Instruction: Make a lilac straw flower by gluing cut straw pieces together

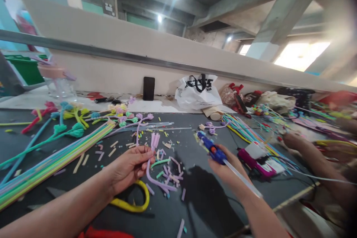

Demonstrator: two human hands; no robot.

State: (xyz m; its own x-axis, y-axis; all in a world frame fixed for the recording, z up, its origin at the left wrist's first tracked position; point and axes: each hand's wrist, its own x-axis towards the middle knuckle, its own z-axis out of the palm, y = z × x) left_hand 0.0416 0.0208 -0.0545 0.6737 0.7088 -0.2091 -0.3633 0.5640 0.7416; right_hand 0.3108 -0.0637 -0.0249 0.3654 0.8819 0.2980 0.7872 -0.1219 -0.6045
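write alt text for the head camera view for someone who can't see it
A person's left hand pinches lilac fuzzy strips while the right hand holds a blue glue gun above a dark worktable. Cut pieces, yellow-handled scissors and bundled pastel stems lie around, with a phone and white bag behind.

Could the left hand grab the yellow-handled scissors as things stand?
Probably not yet: the left hand holds a lilac stem. Otherwise the way looks free, since the yellow-handled scissors lie close by with a handle loop uncovered.
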